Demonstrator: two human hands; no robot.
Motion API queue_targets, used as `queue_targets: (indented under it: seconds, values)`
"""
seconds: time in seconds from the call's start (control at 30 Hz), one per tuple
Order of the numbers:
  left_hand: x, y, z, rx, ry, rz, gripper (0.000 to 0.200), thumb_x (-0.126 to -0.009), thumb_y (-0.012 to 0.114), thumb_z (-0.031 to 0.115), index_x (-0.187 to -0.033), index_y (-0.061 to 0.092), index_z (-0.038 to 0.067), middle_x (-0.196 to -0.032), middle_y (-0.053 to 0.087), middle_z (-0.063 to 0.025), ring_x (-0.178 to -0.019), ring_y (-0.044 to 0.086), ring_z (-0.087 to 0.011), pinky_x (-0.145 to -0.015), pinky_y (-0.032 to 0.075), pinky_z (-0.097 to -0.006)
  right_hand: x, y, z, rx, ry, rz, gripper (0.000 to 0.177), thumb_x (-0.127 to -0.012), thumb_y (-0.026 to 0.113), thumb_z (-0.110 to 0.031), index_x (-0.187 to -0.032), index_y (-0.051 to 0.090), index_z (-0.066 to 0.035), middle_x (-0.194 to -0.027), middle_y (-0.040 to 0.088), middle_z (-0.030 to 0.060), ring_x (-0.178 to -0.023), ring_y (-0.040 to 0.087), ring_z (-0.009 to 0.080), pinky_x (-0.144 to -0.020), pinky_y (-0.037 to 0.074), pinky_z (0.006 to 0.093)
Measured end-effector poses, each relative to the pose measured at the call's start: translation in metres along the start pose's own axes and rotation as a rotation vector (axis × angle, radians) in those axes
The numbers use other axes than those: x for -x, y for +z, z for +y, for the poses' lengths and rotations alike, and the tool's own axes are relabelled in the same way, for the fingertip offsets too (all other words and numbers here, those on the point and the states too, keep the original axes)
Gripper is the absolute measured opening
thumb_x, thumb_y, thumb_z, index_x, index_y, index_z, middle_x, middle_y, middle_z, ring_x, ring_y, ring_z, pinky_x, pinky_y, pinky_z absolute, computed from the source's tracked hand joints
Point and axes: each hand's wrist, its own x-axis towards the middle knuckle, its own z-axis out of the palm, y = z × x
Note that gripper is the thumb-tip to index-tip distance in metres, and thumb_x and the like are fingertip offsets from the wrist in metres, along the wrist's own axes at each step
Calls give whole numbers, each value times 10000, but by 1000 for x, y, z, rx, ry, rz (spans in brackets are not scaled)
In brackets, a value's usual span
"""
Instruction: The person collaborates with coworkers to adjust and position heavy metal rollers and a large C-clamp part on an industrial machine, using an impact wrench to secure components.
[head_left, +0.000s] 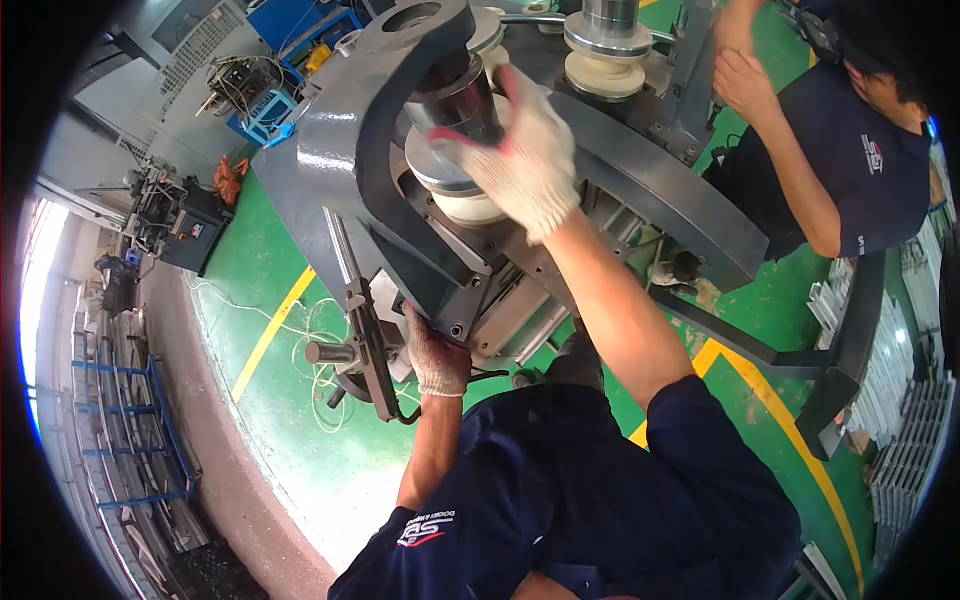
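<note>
My right hand (520, 160), in a white glove with red fingertips, grips a dark cylinder (462, 95) that stands on a white roller (455, 195) of a grey bending machine (340, 150). My left hand (437, 355), also gloved, holds the lower edge of the machine's frame (455, 315), next to a long metal lever (365, 330). A second steel and white roller (605, 45) stands farther back on the machine.
A co-worker in a navy shirt (860, 160) stands at the far right with a hand (745, 80) on the machine. The floor (260, 260) is green with yellow lines. Metal profiles (900, 400) lie at right, racks (130, 430) at left, a blue cart (265, 110) behind.
</note>
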Motion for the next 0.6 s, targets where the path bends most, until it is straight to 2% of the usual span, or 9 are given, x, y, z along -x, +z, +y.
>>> queue_targets:
  seconds: [0.1,0.2,0.23,0.33,0.37,0.47,0.6]
  values:
    - [0,-3,-4,11,47,1,512,-1142,543,444,-1523,554,102,-1540,612,-38,-1393,600,-236,-1174,499,-422,-32,28,0,-161,172,-179,1146,-590,997,-637,-1414,567,34,-1252,734,250,-1152,723,450,-1010,583,457]
    - [-1,-5,-5,12,42,2,512,-1137,556,441,-1518,563,99,-1522,627,-31,-1382,610,-231,-1167,506,-415,-51,27,28,-140,19,-282,1142,-561,1020,-575,-1407,583,56,-1286,723,262,-1224,708,403,-1035,571,439]
    - [1,-3,-5,24,28,-10,505,-1139,551,440,-1513,571,101,-1505,642,-29,-1369,622,-231,-1158,517,-409,-62,28,47,-288,-28,-401,1051,-598,1018,-479,-1406,605,51,-1334,712,249,-1256,700,367,-1056,560,432]
    - [4,-4,-9,9,58,-37,493,-1145,540,432,-1512,572,105,-1503,642,-31,-1370,621,-228,-1160,515,-405,-78,28,57,-525,-85,-522,1014,-590,999,-516,-1354,658,56,-1246,765,215,-1168,740,315,-1066,556,384]
    - [4,-4,-9,14,50,-32,491,-1146,537,432,-1512,573,107,-1505,640,-32,-1371,619,-228,-1162,511,-404,-81,22,56,-553,-44,-586,919,-615,988,-477,-1313,682,37,-1243,774,175,-1157,734,273,-1066,552,377]
    - [6,-2,-9,8,48,-18,483,-1149,525,430,-1509,577,113,-1503,640,-35,-1372,616,-226,-1171,497,-402,-75,10,35,-549,1,-484,883,-616,992,-461,-1280,687,35,-1236,770,197,-1148,744,300,-1062,556,384]
    - [6,1,-10,-45,50,32,451,-1136,530,413,-1475,608,125,-1472,658,-31,-1353,626,-242,-1148,500,-409,-67,48,8,-225,5,-111,840,-599,999,-453,-1237,709,11,-1197,763,243,-1035,766,386,-963,598,435]
